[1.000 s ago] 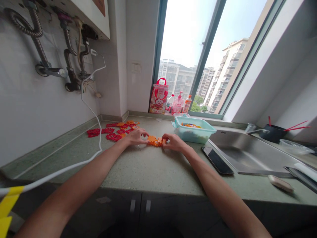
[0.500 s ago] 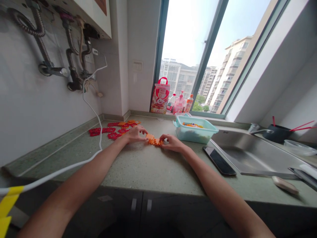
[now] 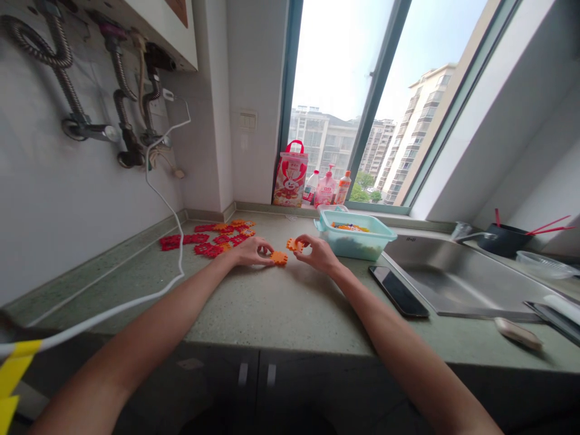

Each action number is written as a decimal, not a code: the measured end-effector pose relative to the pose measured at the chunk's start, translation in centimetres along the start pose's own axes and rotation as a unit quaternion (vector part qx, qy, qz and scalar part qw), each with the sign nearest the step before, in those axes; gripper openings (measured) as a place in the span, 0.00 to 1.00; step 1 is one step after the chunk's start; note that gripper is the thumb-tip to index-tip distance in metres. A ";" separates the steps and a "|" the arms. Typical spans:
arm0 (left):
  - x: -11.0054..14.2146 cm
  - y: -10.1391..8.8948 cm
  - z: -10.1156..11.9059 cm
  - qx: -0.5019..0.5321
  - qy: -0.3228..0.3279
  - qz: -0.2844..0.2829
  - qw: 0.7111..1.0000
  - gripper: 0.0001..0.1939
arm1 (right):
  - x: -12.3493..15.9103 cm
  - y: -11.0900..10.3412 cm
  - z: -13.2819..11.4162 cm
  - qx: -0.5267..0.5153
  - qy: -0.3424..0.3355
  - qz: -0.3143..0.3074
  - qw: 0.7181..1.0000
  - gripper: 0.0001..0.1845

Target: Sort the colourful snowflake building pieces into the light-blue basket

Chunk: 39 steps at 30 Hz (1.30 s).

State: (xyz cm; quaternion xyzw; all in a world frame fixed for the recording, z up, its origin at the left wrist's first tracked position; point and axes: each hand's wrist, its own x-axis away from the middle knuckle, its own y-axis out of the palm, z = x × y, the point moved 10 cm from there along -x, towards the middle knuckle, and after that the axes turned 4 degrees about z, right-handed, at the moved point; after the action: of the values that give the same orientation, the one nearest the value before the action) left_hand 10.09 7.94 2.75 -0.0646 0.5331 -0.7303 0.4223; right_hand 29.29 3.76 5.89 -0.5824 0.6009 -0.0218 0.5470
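Note:
Over the middle of the counter, my left hand (image 3: 252,251) pinches the edge of a flat orange toothed plastic building piece (image 3: 280,258), which is low over or on the surface. My right hand (image 3: 318,254) grips a second orange toothed piece (image 3: 293,244) between thumb and fingers, tilted and held slightly higher. A small gap separates the two pieces. Behind and left of my left hand lie red and orange interlocking pieces (image 3: 208,249), some joined into strips.
A light-green plastic tub (image 3: 357,246) of colourful pieces stands right of my right hand. A phone (image 3: 399,291) lies by the steel sink (image 3: 457,284). A white cable (image 3: 181,241) crosses the left side of the counter. Bottles (image 3: 325,188) and a bag (image 3: 290,178) stand by the window.
The two orange pieces were together and are now apart. My right hand has lifted its piece slightly; my left hand has lowered its own a little. The view has shifted slightly.

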 end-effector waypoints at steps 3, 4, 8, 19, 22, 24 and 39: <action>-0.4 0.6 0.3 0.002 0.006 0.003 1.000 0.27 | 0.0 0.9 -1.5 -0.010 -0.034 0.011 0.999 0.15; -0.5 0.8 0.4 0.003 0.006 0.004 1.000 0.27 | 0.0 1.2 -1.7 -0.013 -0.040 0.012 0.999 0.15; -0.7 1.0 0.5 0.007 0.010 0.008 1.000 0.25 | 0.3 3.4 -1.8 -0.021 -0.049 -0.052 0.997 0.15; -0.4 0.7 1.5 -0.026 0.025 -0.012 0.999 0.28 | 0.8 5.0 -1.5 -0.036 -0.017 -0.111 0.993 0.16; -0.5 -0.2 1.0 -0.056 0.020 0.011 0.998 0.34 | 0.6 4.7 -2.1 -0.013 -0.031 -0.108 0.994 0.17; -0.7 -1.0 0.1 -0.085 0.008 0.033 0.996 0.33 | 0.2 3.7 -2.5 0.019 -0.056 -0.090 0.994 0.17; 2.9 -4.1 -9.0 -0.255 -0.309 0.066 0.914 0.34 | 3.6 -18.5 6.4 0.335 0.180 0.361 0.852 0.25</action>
State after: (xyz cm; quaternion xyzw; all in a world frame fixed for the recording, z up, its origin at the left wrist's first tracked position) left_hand 1.05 12.79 1.33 -0.3570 0.5469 -0.4835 0.5829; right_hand 47.20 -0.82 13.34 -0.0918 0.8131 -0.1267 0.5607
